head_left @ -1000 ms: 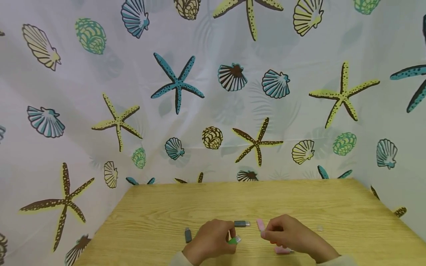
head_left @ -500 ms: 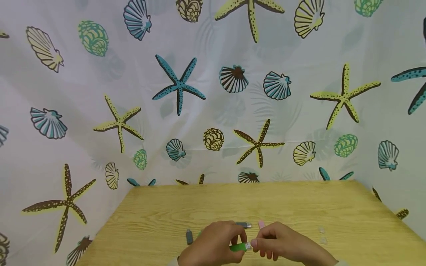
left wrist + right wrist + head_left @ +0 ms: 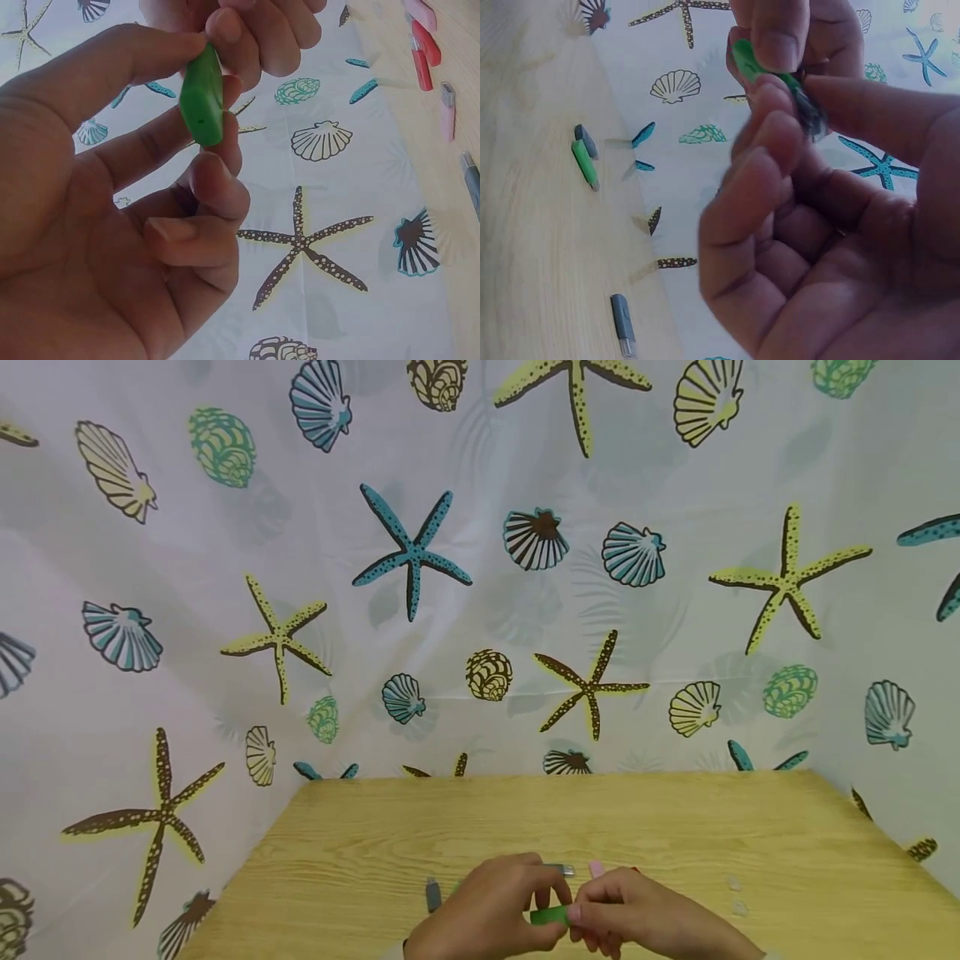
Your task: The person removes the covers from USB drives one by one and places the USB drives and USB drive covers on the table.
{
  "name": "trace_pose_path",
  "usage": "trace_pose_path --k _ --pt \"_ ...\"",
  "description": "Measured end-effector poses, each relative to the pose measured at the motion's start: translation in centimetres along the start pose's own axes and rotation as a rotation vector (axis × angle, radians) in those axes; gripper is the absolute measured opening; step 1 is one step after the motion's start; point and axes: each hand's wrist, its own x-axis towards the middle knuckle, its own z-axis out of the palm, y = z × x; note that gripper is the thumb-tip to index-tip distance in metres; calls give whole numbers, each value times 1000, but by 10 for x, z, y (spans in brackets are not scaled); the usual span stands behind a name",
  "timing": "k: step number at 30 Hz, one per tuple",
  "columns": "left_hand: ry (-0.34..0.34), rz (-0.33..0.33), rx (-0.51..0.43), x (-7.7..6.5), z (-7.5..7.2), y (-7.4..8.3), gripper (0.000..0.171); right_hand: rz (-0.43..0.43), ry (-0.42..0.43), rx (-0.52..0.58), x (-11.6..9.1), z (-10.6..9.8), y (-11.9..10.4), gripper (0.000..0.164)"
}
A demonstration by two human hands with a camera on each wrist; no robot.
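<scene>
A green USB flash drive [image 3: 549, 916] is pinched between the thumb and fingers of my left hand [image 3: 498, 902], raised off the table. My right hand [image 3: 637, 906] meets it from the right, its thumb and forefinger pinching the plug end. In the left wrist view the green body [image 3: 201, 97] shows its blunt rear end. In the right wrist view the metal plug [image 3: 811, 116] pokes out between my right fingers, partly hidden. Whether a clear cap covers it is too blurred to tell.
Dark grey flash drives [image 3: 433, 896] lie left of and behind the hands. A green one [image 3: 585, 163] touches a grey one. Red [image 3: 421, 69] and pink [image 3: 448, 112] drives lie on the right. Two small clear pieces [image 3: 740, 909] rest farther right. Patterned cloth [image 3: 450, 635] hangs behind the table.
My right hand has moved left from near the pink drives and now pinches the green drive's plug end. My left hand has shifted slightly right. A second clear piece has come into view.
</scene>
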Motion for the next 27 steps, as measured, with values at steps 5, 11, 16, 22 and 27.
trace_pose_path --k 5,11,16,22,27 --pt "-13 -11 -205 4 6 -7 24 -44 31 7 -1 2 1 37" --pt "-131 -88 -580 8 16 -17 35 -65 85 4 0 3 -1 43" --pt "-185 -77 -753 10 19 -21 45 -62 129 25 0 5 -3 42" --pt "-255 -10 -869 11 17 -23 45 -78 151 48 0 5 -2 40" --pt "-278 0 -862 12 18 -24 42 -144 159 56 1 8 1 36"
